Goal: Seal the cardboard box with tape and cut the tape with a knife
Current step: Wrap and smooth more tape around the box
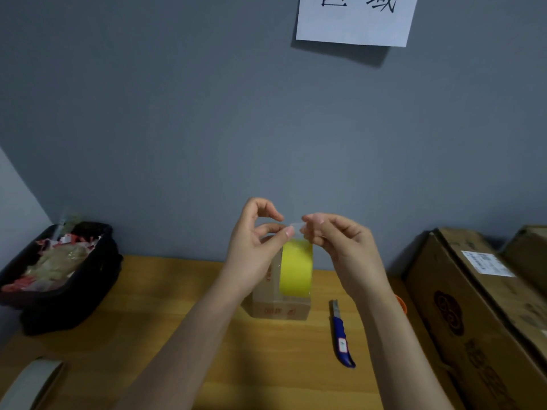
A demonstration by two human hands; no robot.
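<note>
While both hands are raised over the wooden surface (183, 306), the left hand (257, 247) holds the yellow tape roll (296, 267) upright, its grip closed on the roll's near side with the thumb at the top. The right hand (340, 244) pinches the clear loose tape end (297, 224) between thumb and forefinger, just above the roll. Directly below the roll sits the small cardboard box (279, 309), partly hidden by it. At four o'clock from the box lies the blue knife (342, 335), apart from both hands. A black bin (59, 279) of scraps stands at nine o'clock, larger cartons (461, 306) at three o'clock.
</note>
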